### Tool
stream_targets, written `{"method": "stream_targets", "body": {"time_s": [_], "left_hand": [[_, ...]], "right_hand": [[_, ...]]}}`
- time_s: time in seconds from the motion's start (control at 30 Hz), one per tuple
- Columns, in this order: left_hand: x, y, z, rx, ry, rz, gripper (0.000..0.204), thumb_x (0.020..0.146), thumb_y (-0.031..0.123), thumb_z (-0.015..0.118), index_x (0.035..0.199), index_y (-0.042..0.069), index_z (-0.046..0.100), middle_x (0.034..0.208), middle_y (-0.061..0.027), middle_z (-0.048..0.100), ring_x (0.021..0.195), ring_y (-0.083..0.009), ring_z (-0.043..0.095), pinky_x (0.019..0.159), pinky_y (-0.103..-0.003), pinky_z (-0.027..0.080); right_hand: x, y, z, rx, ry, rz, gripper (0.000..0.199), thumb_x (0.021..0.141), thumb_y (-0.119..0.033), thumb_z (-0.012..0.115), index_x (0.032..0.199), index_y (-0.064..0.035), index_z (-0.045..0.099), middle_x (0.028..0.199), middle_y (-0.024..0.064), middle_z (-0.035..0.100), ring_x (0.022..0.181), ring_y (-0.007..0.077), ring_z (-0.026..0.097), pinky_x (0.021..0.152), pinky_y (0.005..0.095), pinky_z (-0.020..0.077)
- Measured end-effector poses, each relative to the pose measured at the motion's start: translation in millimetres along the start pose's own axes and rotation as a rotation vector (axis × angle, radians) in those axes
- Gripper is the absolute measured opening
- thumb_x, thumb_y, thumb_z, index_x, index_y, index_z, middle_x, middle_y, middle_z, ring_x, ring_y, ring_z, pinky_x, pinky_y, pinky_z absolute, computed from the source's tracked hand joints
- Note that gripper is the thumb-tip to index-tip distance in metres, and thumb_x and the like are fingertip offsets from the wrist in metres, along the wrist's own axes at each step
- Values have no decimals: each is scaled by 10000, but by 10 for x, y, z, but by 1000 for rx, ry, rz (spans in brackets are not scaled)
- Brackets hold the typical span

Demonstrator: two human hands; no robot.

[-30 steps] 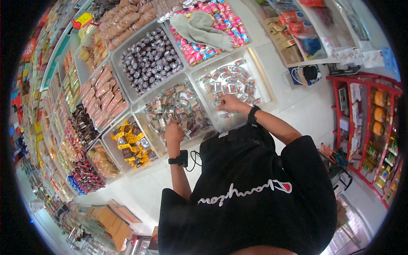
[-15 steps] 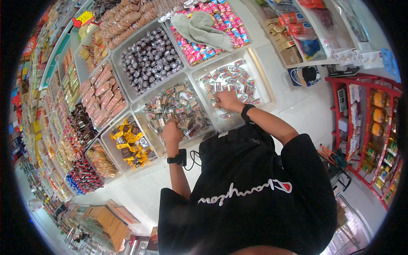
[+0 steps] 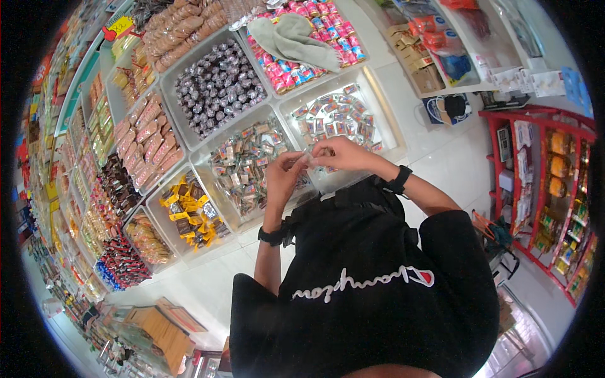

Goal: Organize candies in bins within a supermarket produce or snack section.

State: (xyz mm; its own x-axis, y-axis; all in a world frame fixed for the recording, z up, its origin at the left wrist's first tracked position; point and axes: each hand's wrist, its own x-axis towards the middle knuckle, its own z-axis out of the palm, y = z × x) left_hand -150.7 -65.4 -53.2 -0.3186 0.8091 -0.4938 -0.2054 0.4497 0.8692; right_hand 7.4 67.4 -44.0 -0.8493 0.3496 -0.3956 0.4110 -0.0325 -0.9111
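The left hand (image 3: 283, 179) and right hand (image 3: 342, 154) meet above two adjoining rectangular, translucent plastic bins (image 3: 386, 134) of small wrapped sweets (image 3: 249, 165). Thumb and fingertips of each are pinched closed on a small, whitish, translucent piece (image 3: 307, 157) held between them.

Got a grey-green cloth (image 3: 293, 41) on my feed, flopped over a load of pink-and-blue little cylinders (image 3: 285, 79) just beyond the right grip (image 3: 342, 154). Further left of the grip I see a tub of shiny silver-purple balls (image 3: 220, 88), then long pink packets (image 3: 148, 143) past that. Left and nearer me, yellow-wrapped sweets (image 3: 194, 211). Way off right of the grip there's a red rack (image 3: 548, 275) with orange packs (image 3: 558, 167); some dark blue thing (image 3: 441, 110) sits short of it, can't tell what.
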Motion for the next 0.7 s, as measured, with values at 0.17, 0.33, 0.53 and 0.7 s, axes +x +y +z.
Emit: {"method": "stream_targets", "body": {"time_s": [0.17, 0.33, 0.53, 0.7], "left_hand": [[20, -205, -48, 181, 112, 131, 231, 851, 165, 637, 1017, 4, 636, 891, -113, 680, 731, -212, 669, 636, -306, 524], [79, -550, -509, 958, 387, 243, 275, 788, 195, 640, 1024, 55, 623, 961, -154, 642, 879, -345, 609, 744, -415, 491], [-64, -792, -701, 1283, 241, 38, 307, 793, 222, 617, 1059, 69, 599, 1088, -167, 586, 968, -343, 584, 806, -449, 486], [-8, -911, -856, 1188, 133, 99, 310, 796, 202, 583, 1064, 45, 591, 1082, -182, 583, 985, -361, 576, 822, -460, 480]], "right_hand": [[84, 553, -70, -158, 51, -34, 200, 805, -207, 683, 902, -38, 637, 704, 88, 643, 583, 143, 612, 552, 314, 475], [351, 1168, 58, -411, -54, 164, 130, 726, -172, 685, 796, -65, 669, 640, 65, 647, 578, 191, 634, 554, 340, 483], [427, 1311, 243, -696, -193, 286, 131, 587, -183, 642, 675, -89, 672, 646, 89, 642, 646, 286, 637, 575, 417, 477], [441, 1197, 231, -759, -196, 253, 250, 539, -172, 656, 776, -93, 663, 715, 109, 660, 705, 309, 644, 590, 422, 487]]}}
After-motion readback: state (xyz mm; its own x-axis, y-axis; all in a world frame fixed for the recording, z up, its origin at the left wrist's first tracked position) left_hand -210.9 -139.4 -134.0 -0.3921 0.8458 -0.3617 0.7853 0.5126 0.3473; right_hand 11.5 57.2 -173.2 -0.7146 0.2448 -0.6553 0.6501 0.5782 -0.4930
